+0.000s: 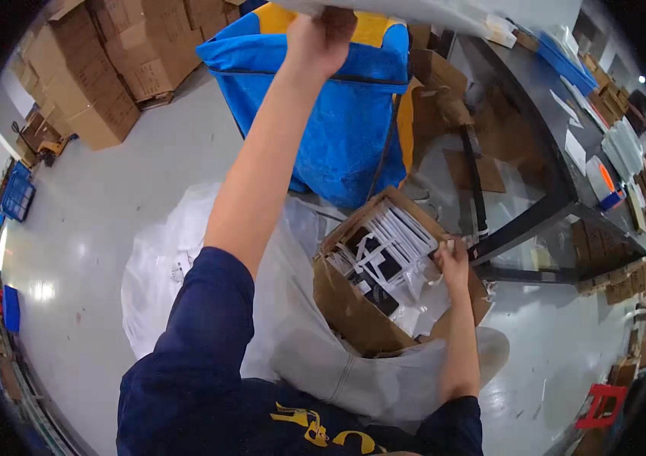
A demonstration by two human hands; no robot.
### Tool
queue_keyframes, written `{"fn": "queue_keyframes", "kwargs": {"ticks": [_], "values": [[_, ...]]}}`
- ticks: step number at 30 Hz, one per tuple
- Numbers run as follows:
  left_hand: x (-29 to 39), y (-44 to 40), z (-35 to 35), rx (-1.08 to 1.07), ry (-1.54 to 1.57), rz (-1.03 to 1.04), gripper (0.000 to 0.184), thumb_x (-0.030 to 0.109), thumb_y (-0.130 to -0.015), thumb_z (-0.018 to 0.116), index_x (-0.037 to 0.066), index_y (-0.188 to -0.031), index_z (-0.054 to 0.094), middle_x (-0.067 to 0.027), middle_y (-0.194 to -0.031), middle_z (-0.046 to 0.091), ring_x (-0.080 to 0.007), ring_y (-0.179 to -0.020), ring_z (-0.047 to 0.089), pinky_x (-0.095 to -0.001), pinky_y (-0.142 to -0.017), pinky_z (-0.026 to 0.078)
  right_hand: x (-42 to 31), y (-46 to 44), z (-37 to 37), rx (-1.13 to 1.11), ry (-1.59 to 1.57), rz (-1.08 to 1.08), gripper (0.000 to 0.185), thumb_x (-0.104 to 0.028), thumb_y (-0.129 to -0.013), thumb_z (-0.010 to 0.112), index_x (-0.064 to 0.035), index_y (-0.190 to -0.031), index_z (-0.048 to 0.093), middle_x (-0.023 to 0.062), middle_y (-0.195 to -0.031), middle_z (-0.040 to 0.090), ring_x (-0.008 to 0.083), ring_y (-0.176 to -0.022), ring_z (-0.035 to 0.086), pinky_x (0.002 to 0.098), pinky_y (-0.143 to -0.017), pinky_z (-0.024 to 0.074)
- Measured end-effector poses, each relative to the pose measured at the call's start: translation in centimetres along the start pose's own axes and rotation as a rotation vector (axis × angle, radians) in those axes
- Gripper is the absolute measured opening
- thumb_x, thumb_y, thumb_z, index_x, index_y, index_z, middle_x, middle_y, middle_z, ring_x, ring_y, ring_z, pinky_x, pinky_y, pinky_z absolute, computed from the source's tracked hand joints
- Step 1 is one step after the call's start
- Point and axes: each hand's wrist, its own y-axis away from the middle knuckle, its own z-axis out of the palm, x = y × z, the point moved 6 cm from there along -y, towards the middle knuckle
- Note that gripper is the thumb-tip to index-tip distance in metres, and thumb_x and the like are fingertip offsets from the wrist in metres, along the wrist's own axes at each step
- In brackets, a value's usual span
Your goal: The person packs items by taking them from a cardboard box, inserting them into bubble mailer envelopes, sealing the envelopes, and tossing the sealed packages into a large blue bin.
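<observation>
My left hand is raised at the top of the view, its fingers closed on the edge of a pale plastic sheet that runs out of frame. My right hand is at the right rim of an open cardboard box, fingers curled; what they pinch, if anything, is hidden. Inside the box stand several thin white-edged panels, with a black flat piece and clear plastic wrapping beside them. A large translucent white bag spreads over the floor at my left.
A blue and yellow fabric bin stands just beyond the box. Dark-framed table legs rise on the right, under a black tabletop carrying papers and a blue tray. Tall cardboard boxes are stacked at the back left.
</observation>
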Motion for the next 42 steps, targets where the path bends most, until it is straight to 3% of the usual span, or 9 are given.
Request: {"fn": "queue_keyframes", "kwargs": {"ticks": [8, 11, 16, 19, 23, 27, 33, 39, 42], "values": [[-1.4, 0.5, -0.2, -0.065, 0.049, 0.027, 0.038, 0.006, -0.098, 0.05, 0.006, -0.134, 0.036, -0.0193, -0.121, 0.058, -0.0258, -0.088, 0.067, -0.0346, -0.075, 0.057, 0.4, 0.5, 0.8, 0.013, 0.502, -0.145, 0.023, -0.018, -0.09, 0.058, -0.0087, -0.11, 0.063, 0.0114, -0.095, 0.066, 0.0241, -0.083, 0.062, 0.0345, -0.077, 0.0506], [-4.1, 0.8, -1.0, -0.033, 0.074, -0.145, 0.044, 0.005, -0.099, 0.048, 0.007, -0.14, 0.031, -0.0203, -0.127, 0.057, -0.0275, -0.09, 0.069, -0.0349, -0.077, 0.057, 3.3, 0.0, -0.9, 0.18, 1.275, 0.045, 0.043, -0.036, -0.086, 0.053, -0.0092, -0.12, 0.059, 0.0196, -0.133, 0.053, 0.0421, -0.121, 0.044, 0.061, -0.098, 0.0321], [-13.4, 11.8, -5.1, -0.011, -0.067, -0.423, 0.051, 0.008, -0.098, 0.052, 0.008, -0.142, 0.027, -0.0199, -0.124, 0.059, -0.0279, -0.091, 0.068, -0.0356, -0.077, 0.057, 13.2, -0.4, -1.5, 0.216, 1.738, 0.021, 0.044, -0.037, -0.085, 0.055, -0.0127, -0.121, 0.06, 0.0201, -0.137, 0.045, 0.041, -0.117, 0.044, 0.0588, -0.092, 0.0356], [-16.9, 14.4, -6.9, -0.014, -0.177, -0.505, 0.057, 0.01, -0.097, 0.055, 0.009, -0.144, 0.024, -0.0196, -0.122, 0.06, -0.0281, -0.091, 0.068, -0.0362, -0.077, 0.057, 13.3, 1.8, 1.4, 0.286, 1.716, -0.272, 0.046, -0.041, -0.085, 0.061, -0.0119, -0.12, 0.062, 0.0196, -0.134, 0.046, 0.0393, -0.114, 0.046, 0.0569, -0.091, 0.0375], [-20.8, 14.6, -7.7, -0.048, -0.345, -0.56, 0.065, 0.012, -0.095, 0.058, 0.01, -0.147, 0.019, -0.0192, -0.12, 0.061, -0.0284, -0.091, 0.067, -0.037, -0.077, 0.057, 14.3, 3.4, 4.5, -0.259, 1.508, 0.134, 0.052, -0.045, -0.083, 0.07, -0.0085, -0.118, 0.062, 0.0179, -0.129, 0.053, 0.0366, -0.115, 0.048, 0.0514, -0.093, 0.0398], [-24.1, 16.3, -9.3, -0.069, -0.463, -0.612, 0.071, 0.014, -0.094, 0.061, 0.01, -0.149, 0.016, -0.019, -0.118, 0.063, -0.0287, -0.092, 0.067, -0.0376, -0.077, 0.057, 16.3, 4.2, 5.6, -0.327, 1.595, 0.072, 0.044, -0.042, -0.084, 0.069, -0.0084, -0.113, 0.066, 0.0153, -0.122, 0.059, 0.0336, -0.116, 0.05, 0.0497, -0.092, 0.0416], [-24.1, 16.4, -9.2, -0.211, -0.401, -0.487, 0.035, 0.021, -0.098, 0.058, -0.001, -0.123, 0.048, -0.0186, -0.104, 0.062, -0.0246, -0.081, 0.067, -0.0357, -0.07, 0.057, 20.3, 1.1, 5.1, -0.176, 1.599, -0.073, 0.03, -0.033, -0.087, 0.062, -0.0055, -0.097, 0.07, 0.0182, -0.096, 0.069, 0.0327, -0.089, 0.063, 0.0459, -0.076, 0.0497], [-25.6, 16.4, -11.5, -0.306, -0.31, -0.937, 0.053, 0.024, -0.096, 0.06, -0.002, -0.138, 0.039, -0.0208, -0.114, 0.063, -0.0288, -0.084, 0.069, -0.0349, -0.072, 0.058, -1.7, -0.8, 5.8, 0.027, 1.157, 0.055, 0.021, -0.017, -0.091, 0.052, -0.0033, -0.096, 0.067, 0.0157, -0.092, 0.068, 0.0322, -0.08, 0.064, 0.0422, -0.076, 0.0521], [-24.1, 17.5, -10.5, -0.458, -0.027, -1.274, 0.056, 0.022, -0.093, 0.062, -0.002, -0.139, 0.043, -0.0223, -0.112, 0.064, -0.0305, -0.082, 0.068, -0.037, -0.073, 0.058, -10.5, 2.0, 7.5, -0.022, 0.56, -0.498, 0.015, -0.014, -0.088, 0.059, -0.0034, -0.096, 0.065, 0.0119, -0.09, 0.066, 0.0304, -0.078, 0.062, 0.0415, -0.078, 0.0516]]}}
